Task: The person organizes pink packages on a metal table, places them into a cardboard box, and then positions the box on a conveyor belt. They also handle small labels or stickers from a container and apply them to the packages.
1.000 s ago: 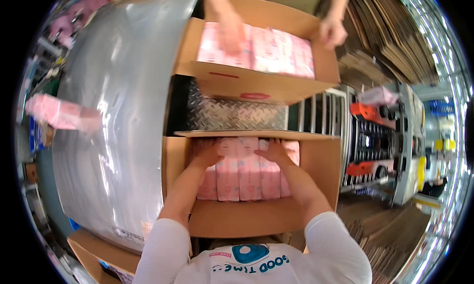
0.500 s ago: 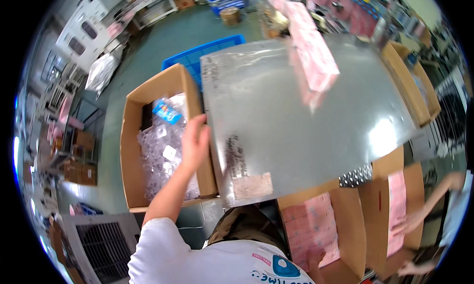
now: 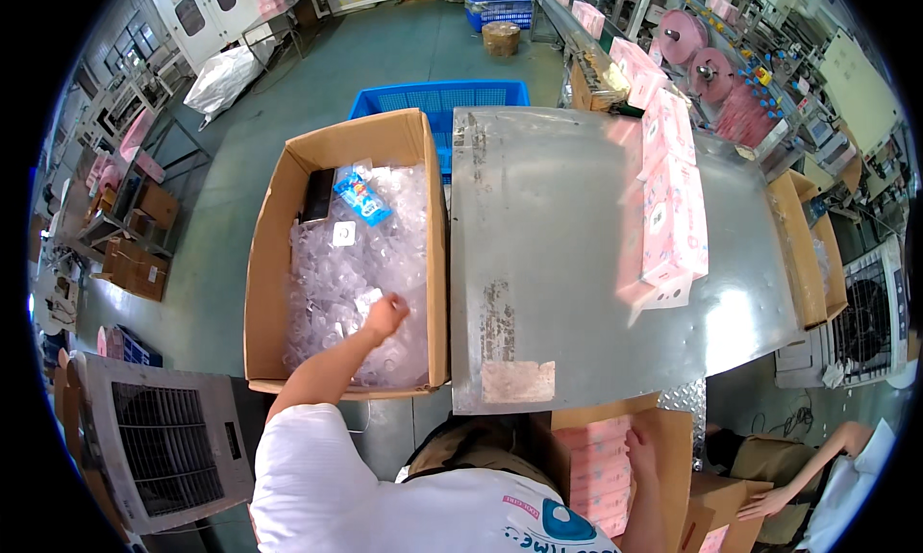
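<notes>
Head view, single frame.

Left hand [image 3: 386,315]: reaching into the open cardboard box [image 3: 272,226] at left, fingers curled and bunched down onto the clear plastic bags [image 3: 346,284] that fill it; whether it has actually pinched one cannot be told. A blue printed packet [image 3: 362,196] and a dark flat item [image 3: 317,195] lie at the far end of the same box.

Right hand [image 3: 638,449]: near edge of the frame, lying flat with fingers together on the pink tissue packs [image 3: 596,466] stacked in a second cardboard carton [image 3: 673,428] just below the tabletop's near edge.

Metal tabletop [image 3: 538,255]: right of the bag box, touching its side. A row of pink packs [image 3: 670,207] lies on its right part, running from far to near.

Blue plastic crate [image 3: 437,99]: on the floor, beyond the bag box.

Grey fan unit [image 3: 163,447]: near left, beside the person.

Another person's hand [image 3: 764,503]: near right, on a further carton [image 3: 721,510], well apart from the wearer's hands.
</notes>
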A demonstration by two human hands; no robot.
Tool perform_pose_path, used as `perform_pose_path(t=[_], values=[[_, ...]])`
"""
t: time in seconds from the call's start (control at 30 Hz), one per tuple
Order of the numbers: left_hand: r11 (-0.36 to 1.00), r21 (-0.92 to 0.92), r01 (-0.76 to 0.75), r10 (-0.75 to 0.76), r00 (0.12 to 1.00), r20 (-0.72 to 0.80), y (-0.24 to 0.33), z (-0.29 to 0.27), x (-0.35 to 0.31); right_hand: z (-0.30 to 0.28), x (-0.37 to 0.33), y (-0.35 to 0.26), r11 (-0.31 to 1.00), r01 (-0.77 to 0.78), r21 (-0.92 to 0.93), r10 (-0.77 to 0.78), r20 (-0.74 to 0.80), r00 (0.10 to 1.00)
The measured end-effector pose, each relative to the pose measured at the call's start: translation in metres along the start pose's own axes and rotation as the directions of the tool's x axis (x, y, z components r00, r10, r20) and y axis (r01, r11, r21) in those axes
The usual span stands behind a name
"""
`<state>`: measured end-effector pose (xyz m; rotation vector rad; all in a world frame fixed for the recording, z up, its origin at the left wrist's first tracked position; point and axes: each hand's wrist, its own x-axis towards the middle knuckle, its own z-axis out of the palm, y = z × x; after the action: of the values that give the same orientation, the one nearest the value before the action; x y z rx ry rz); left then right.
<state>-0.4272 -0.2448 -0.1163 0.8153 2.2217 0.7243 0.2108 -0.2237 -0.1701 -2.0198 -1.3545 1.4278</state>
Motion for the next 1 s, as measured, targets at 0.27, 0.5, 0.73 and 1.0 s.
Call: perform_pose_path(t=[0.27,0.5,0.73,1.0], values=[[0.408,-0.91,0.072,0.193,0.967,0.164,0.122,-0.091,-0.049,0.019,-0.052,-0.027,0.988,-0.125,-0.094,0.143,0.21,0.967],[0.412,-0.897,0.162,0.564,0.727,0.39,0.238,0.004,-0.121,-0.002,-0.075,-0.035,0.991,0.083,-0.103,-0.074,0.095,0.993],[0.545,-0.441,-0.714,0.517,-0.128,0.846,0.204,0.263,-0.256,-0.079,-0.124,-0.03,0.979,0.048,0.198,-0.01,-0.187,0.982],[0.603,-0.528,-0.598,0.561,-0.153,0.814,0.335,0.19,-0.16,-0.117,-0.114,-0.152,0.932,0.253,0.26,-0.227,-0.126,0.966]])
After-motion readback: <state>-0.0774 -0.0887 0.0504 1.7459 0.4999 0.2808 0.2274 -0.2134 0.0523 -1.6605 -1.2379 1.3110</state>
